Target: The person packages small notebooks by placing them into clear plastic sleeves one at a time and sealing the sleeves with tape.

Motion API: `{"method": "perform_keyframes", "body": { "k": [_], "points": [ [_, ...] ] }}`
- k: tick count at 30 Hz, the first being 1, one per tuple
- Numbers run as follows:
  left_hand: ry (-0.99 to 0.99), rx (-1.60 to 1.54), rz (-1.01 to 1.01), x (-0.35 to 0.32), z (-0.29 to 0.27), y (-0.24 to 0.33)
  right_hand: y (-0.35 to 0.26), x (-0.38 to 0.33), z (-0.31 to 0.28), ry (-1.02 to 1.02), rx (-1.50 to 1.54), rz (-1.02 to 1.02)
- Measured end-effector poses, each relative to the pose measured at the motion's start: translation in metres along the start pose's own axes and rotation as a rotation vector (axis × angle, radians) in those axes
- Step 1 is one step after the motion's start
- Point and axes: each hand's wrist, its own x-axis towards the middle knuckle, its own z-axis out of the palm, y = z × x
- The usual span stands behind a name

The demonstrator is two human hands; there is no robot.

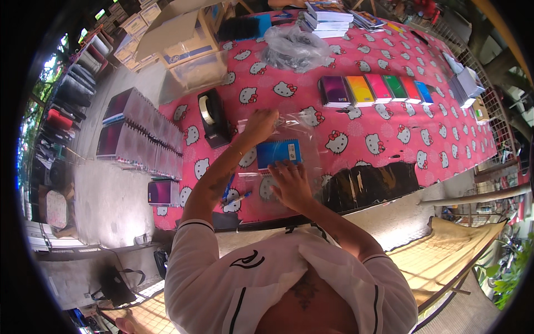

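Note:
A blue spiral notebook (271, 155) with a white label lies on a clear plastic bag (309, 146), or inside it; I cannot tell which. My left hand (260, 129) is closed beyond the notebook, its fingers pinching the upper part of the plastic. Fingers spread, my right hand (293, 187) rests on the near edge of the notebook. A black tape dispenser (218, 129) with a roll of tape stands left of my left hand. Near my left forearm lies a blue and white pen (238, 199).
A row of coloured notebooks (378, 89) lies at the far right on the pink patterned tablecloth (356, 125). Stacked spiral notebooks (136, 133) line the left edge. Behind are cardboard boxes (186, 47) and crumpled plastic (295, 47). The cloth is torn over a dark patch (372, 186) at the front.

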Motion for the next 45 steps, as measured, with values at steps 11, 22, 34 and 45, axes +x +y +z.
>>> {"method": "perform_keyframes", "body": {
  "k": [11, 22, 34, 45],
  "points": [
    [0.094, 0.04, -0.2, -0.01, 0.012, 0.004, 0.004, -0.001, -0.002, 0.026, -0.003, -0.085],
    [0.164, 0.354, 0.077, -0.064, -0.039, 0.081, 0.005, 0.002, 0.0, 0.056, -0.044, -0.094],
    [0.108, 0.05, -0.158, -0.095, -0.008, 0.118, 0.008, -0.009, 0.027, -0.008, -0.089, -0.111],
    [-0.323, -0.113, -0.555, -0.077, -0.046, 0.129, 0.028, 0.006, 0.01, -0.02, 0.489, 0.187]
  ]
}}
